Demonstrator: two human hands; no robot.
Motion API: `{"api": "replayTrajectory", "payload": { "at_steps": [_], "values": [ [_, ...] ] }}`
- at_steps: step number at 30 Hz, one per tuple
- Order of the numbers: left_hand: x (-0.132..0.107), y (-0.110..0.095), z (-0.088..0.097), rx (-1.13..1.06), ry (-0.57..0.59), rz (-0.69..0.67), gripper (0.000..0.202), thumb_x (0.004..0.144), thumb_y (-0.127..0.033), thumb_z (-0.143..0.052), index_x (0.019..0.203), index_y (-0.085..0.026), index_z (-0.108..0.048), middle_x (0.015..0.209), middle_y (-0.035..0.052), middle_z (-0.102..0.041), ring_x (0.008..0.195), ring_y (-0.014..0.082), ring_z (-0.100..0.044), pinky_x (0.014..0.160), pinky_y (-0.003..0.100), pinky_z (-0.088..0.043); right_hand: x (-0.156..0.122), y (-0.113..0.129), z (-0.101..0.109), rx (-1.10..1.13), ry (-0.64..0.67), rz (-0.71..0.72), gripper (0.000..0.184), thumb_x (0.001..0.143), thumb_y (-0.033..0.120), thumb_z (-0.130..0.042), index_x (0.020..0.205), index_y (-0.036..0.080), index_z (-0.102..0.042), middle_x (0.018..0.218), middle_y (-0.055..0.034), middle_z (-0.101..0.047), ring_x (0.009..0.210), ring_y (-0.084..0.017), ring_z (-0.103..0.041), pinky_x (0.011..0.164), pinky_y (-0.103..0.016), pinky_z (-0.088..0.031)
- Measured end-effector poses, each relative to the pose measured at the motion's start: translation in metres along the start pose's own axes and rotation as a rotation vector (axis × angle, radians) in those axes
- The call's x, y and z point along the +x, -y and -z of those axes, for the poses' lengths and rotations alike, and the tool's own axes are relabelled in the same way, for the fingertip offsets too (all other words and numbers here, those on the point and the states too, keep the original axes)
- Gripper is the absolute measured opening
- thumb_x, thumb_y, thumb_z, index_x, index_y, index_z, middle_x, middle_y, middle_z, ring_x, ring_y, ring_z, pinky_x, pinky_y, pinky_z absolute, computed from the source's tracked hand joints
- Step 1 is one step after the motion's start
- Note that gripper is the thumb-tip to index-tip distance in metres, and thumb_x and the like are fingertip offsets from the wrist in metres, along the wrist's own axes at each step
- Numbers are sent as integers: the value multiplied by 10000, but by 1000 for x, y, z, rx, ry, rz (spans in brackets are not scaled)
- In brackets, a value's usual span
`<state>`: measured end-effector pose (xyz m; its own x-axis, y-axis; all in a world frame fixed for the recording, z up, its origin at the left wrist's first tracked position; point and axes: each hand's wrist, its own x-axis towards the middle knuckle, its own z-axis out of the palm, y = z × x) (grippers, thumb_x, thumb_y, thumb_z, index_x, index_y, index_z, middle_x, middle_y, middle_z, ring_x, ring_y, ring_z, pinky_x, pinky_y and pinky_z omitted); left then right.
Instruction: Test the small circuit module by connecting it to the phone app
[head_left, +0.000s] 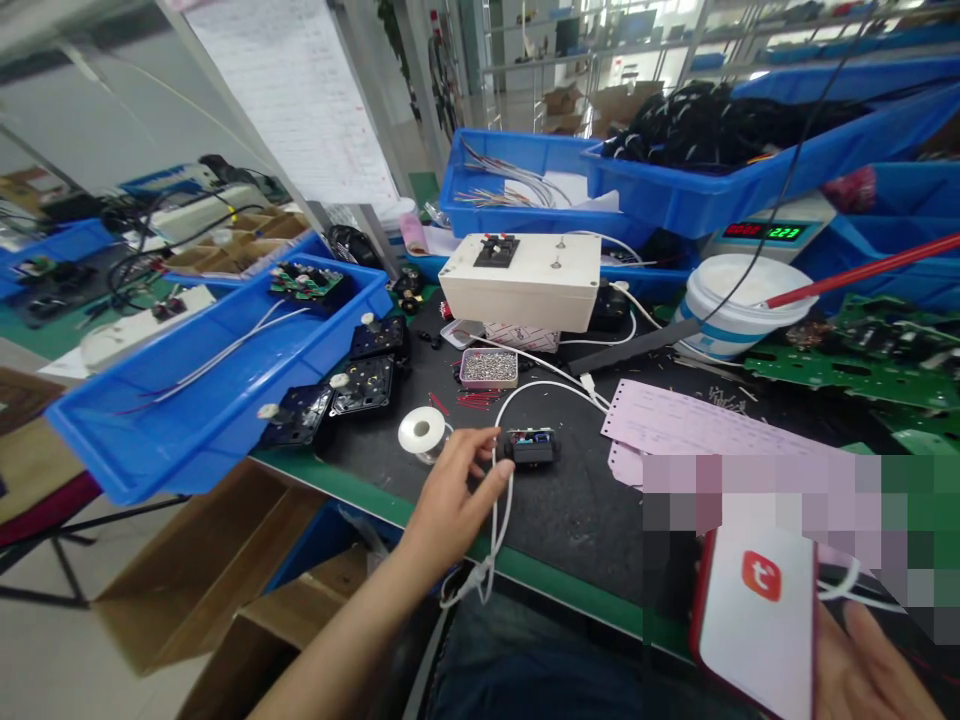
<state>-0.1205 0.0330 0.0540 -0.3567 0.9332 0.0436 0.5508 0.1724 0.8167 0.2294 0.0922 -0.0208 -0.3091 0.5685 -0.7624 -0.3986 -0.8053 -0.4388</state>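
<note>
My left hand (455, 492) reaches over the black work mat, thumb and fingers pinched on a white cable (501, 510) right beside a small black module (532, 446) that the cable runs into. A spool of solder wire (422, 433) lies just left of the hand. At the lower right my right hand (862, 665) holds a red-edged phone (757, 618) whose white screen shows an orange app logo.
A white test box (525, 280) with switches stands behind, a small tray of screws (489, 367) in front of it. Blue bins (217, 380) hold wires and boards. Pink paper sheets (675, 420), a white tub (739, 305) and green circuit boards (847, 375) lie to the right.
</note>
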Motion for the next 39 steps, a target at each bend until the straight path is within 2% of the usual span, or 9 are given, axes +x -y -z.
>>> {"api": "replayTrajectory", "payload": {
  "at_steps": [4, 8, 12, 15, 20, 24, 29, 34, 39],
  "values": [
    [34, 13, 6, 15, 116, 50, 447, 933, -497, -405, 1144, -131, -554, 1050, 102, -546, 970, 239, -541, 897, 381, -412, -8, 14, -40, 12, -145, 107, 576, 749, 579, -538, 1291, 388, -495, 1211, -31, -643, 930, -290, -682, 705, -461, -607],
    [53, 14, 2, 47, 248, 53, 473, 856, -584, -495, 1008, -159, -636, 957, 87, -543, 987, 284, -530, 946, 440, -370, -8, 18, -67, 59, -142, 187, 486, 785, 572, -533, 1244, 413, -531, 1193, 20, -655, 953, -226, -680, 733, -372, -607],
    [52, 11, -1, 57, 263, 73, 504, 762, -602, -615, 956, -137, -606, 943, 94, -501, 962, 320, -514, 904, 484, -379, 2, 22, -59, 38, -63, 229, 463, 797, 605, -525, 1217, 414, -556, 1198, 31, -648, 1050, -201, -644, 768, -325, -596],
    [39, 5, -7, 16, 246, 67, 452, 714, -500, -704, 951, -147, -553, 985, 89, -490, 993, 313, -493, 920, 471, -369, 3, 24, -54, 37, -126, 253, 425, 799, 611, -514, 1187, 446, -565, 1207, 49, -639, 1104, -203, -615, 718, -331, -607],
    [14, -3, -23, -132, 204, 153, 535, 659, -337, -761, 1075, -167, -472, 1044, 99, -536, 1008, 308, -507, 928, 490, -376, -3, 22, -55, -58, -12, 276, 478, 808, 673, -434, 1259, 517, -455, 1366, 41, -505, 1190, -326, -543, 718, -607, -566],
    [4, -1, -31, -376, 197, 207, 713, 619, -336, -779, 1213, -195, -411, 1118, 104, -549, 1001, 277, -554, 911, 442, -439, -5, 20, -47, -42, 89, 142, 608, 787, 693, -450, 1352, 502, -331, 1335, -59, -547, 1085, -365, -607, 745, -674, -510],
    [4, -1, -37, -644, 169, 286, 737, 703, -391, -715, 1306, -196, -339, 1200, 120, -512, 948, 233, -573, 583, 242, -509, -13, 17, -50, 4, 126, 61, 765, 787, 653, -506, 1435, 375, -210, 1119, -141, -679, 895, -349, -683, 553, -497, -568],
    [8, 3, -36, -782, 56, 385, 646, 676, -337, -815, 1215, -190, -492, 1074, 39, -592, 826, 121, -541, 658, 132, -474, -15, 17, -66, -11, 341, 148, 591, 860, 642, -383, 1317, 271, -443, 1097, -143, -688, 889, -285, -688, 588, -416, -578],
    [14, 11, -34, -852, 29, 462, 650, 601, -366, -876, 1155, -204, -578, 1111, 47, -621, 938, 177, -566, 680, 149, -515, -5, 19, -62, -68, 484, 215, 564, 860, 638, -390, 1202, 228, -571, 1133, -128, -675, 911, -248, -679, 635, -388, -582]
  ]
}}
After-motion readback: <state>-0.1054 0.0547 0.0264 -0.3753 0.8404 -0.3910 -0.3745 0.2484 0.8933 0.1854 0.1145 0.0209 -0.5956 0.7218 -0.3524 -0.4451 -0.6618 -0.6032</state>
